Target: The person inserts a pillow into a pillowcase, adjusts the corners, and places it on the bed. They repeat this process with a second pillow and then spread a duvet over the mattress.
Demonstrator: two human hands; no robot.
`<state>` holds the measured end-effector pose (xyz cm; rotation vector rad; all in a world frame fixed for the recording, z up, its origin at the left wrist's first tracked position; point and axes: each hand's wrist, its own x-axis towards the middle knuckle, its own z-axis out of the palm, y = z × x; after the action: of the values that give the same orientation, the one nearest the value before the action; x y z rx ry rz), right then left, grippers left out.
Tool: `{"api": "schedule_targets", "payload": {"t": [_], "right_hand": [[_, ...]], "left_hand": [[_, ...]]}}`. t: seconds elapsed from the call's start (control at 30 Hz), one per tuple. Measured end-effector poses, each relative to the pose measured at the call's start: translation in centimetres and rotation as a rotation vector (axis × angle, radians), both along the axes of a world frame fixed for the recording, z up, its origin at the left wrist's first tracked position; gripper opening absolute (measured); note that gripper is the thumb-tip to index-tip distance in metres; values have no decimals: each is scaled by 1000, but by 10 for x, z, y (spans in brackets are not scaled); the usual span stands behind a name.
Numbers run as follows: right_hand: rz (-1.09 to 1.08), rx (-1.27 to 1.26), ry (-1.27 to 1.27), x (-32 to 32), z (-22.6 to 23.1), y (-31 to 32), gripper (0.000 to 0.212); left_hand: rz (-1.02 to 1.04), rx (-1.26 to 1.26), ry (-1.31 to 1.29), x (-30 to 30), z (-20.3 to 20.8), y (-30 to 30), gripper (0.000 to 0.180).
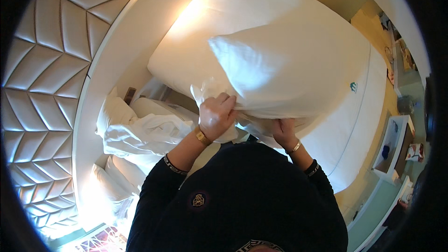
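A plump white pillow [275,72] in its pillowcase lies in front of me, over the near side of the bed. My left hand [216,115] is closed in a fist around bunched white cloth [208,88] at the pillow's left end. On the near edge of the pillow my right hand [284,133] grips the cloth, its fingertips tucked out of sight under the fabric. A gold watch sits on my left wrist and a bracelet on my right.
The bed's white mattress [242,0] stretches away beyond the pillow. Crumpled white linen [144,133] and pillows [116,177] are heaped to the left, by a padded headboard wall [46,70]. A white open box-like unit [392,144] stands at the right.
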<state>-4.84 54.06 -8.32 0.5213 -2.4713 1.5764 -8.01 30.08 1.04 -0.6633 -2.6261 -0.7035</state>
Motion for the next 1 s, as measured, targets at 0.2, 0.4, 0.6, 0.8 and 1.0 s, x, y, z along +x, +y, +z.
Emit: {"api": "schedule_targets", "payload": {"t": [0.2,0.4,0.6,0.8,1.0], "right_hand": [[-64,660,456,-38,19,16,35],[187,207,-16,-65,54,12,42],[241,95,-105,-70,102,-32,34],[333,578,-98,-60,116,-48,37],[704,316,39,-40,107,-47,23]], "left_hand": [[-128,216,-77,9,1,22,13],[7,238,-187,14,3,34,35],[111,31,-15,3,-7,28,58],[122,40,108,-46,1,-2,40],[19,64,-132,-87,1,-4,18]]}}
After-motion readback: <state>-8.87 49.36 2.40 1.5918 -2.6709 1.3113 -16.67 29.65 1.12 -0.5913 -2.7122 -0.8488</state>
